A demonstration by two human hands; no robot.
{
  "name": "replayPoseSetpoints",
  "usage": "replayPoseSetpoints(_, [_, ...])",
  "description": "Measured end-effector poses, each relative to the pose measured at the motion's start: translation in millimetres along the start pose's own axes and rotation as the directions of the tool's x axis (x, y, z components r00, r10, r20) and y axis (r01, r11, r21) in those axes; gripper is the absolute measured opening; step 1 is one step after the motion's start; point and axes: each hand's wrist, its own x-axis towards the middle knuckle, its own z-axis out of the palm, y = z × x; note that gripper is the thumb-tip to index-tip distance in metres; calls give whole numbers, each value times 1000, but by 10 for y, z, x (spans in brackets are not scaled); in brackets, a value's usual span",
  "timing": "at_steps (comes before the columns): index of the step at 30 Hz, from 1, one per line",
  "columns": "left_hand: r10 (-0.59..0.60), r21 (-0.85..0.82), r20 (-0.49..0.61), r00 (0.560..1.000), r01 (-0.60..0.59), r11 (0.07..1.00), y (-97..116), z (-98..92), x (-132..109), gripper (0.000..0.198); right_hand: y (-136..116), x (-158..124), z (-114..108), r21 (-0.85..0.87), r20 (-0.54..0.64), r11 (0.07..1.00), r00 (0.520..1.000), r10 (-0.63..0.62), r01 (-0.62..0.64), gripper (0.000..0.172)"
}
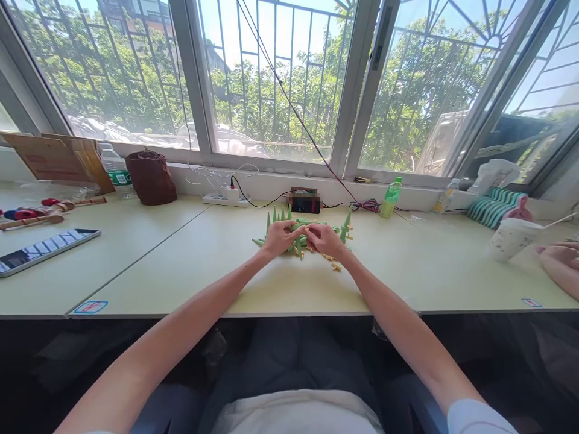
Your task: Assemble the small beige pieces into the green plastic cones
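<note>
Over the middle of the table, my left hand [279,237] and my right hand [324,237] meet with fingertips almost touching. My left fingers are closed on a green pointed piece [298,248], its tip aimed down. A small yellow piece [306,230] shows at the pinch of my right hand, partly hidden by the fingers. Several green cone-shaped spikes [275,216] stand upright behind my left hand. More green spikes [346,226] rise to the right of my right hand. Small yellow pieces [336,267] lie scattered on the tabletop near my right wrist.
Behind the hands are a dark phone [306,204], a power strip [226,199] and a green bottle [391,198]. Leftward are a tablet [47,250], wooden toys [38,212] and a brown bag [151,178]. At right stands a white cup [514,239] beside another person's hand [561,262].
</note>
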Motion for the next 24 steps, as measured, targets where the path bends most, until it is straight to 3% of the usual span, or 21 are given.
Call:
replayPoseSetpoints(19, [20,16,43,999,-21,1000,60,-2,-29,54,46,36,-3,-199,-98,980,995,-18,-2,38])
replayPoseSetpoints(24, [53,9,24,998,-53,999,70,5,-46,48,53,46,-4,-223,-115,974,993,4,-30,41])
